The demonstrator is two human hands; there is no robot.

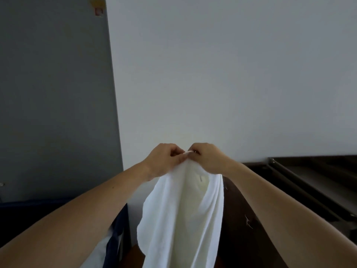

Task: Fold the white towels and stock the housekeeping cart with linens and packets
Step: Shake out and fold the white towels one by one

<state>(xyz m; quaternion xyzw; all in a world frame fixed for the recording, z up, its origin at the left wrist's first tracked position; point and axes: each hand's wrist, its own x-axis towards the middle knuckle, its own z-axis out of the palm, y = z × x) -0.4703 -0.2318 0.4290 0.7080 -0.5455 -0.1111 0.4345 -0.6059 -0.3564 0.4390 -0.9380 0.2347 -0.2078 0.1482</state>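
— What have you got hold of?
— One white towel [179, 219]. My left hand [164, 158] and my right hand [209, 157] are raised side by side, nearly touching. Each pinches the top edge with curled fingers and thumb.
— So both are clenched on it?
— Yes, both grip the cloth where the edge is gathered between them.
— And where does it hang?
— Straight down from my hands, between my forearms, and out past the bottom of the view. It drapes in long folds, with the middle sunk in and shaded.
— What's around it?
— A pale wall [231, 74] ahead and a grey panel [54, 93] on the left. Dark brown wood [238, 219] sits just right of the towel, under my right arm, and navy cloth [116, 238] shows low on the left. Whether the towel touches either, I cannot tell.
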